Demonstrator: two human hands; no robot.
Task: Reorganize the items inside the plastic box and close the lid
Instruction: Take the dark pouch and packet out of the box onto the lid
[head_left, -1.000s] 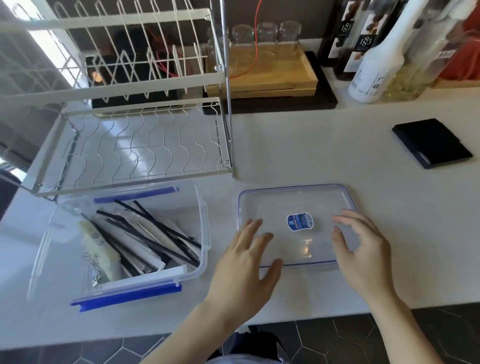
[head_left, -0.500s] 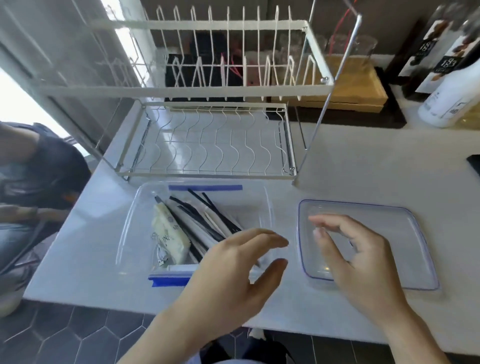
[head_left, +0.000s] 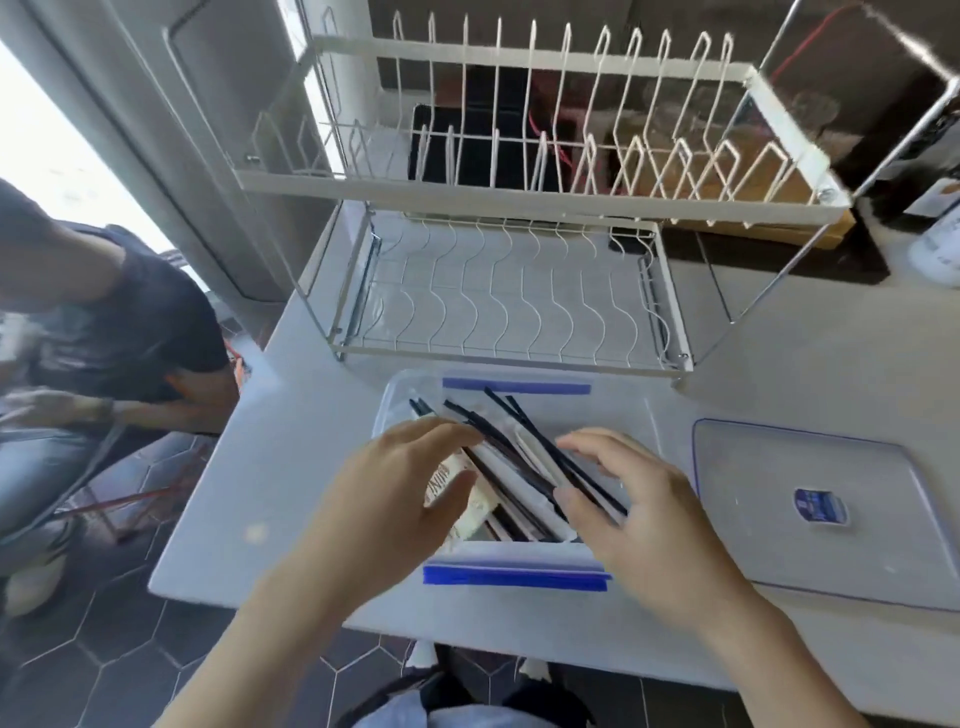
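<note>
A clear plastic box (head_left: 644, 415) with blue latches stands open on the white counter. Inside lie several black straws (head_left: 530, 436), white paper-wrapped sticks and a cream sachet (head_left: 470, 512). My left hand (head_left: 395, 499) hovers over the box's left half, fingers spread and slightly bent above the sachet. My right hand (head_left: 639, 519) reaches over the right half, fingers loosely curved, its thumb by the black straws; neither hand plainly grips anything. The clear lid (head_left: 810, 519) with a blue sticker lies flat on the counter to the right of the box.
A white wire dish rack (head_left: 514, 291) stands directly behind the box. A wooden tray (head_left: 769, 192) and bottles (head_left: 940, 244) sit at the back right. Another person (head_left: 104, 332) sits to the left, beyond the counter's edge.
Both hands left the lid and moved left over the open box. The view swung left, so the box is now centred and the lid sits at the right.
</note>
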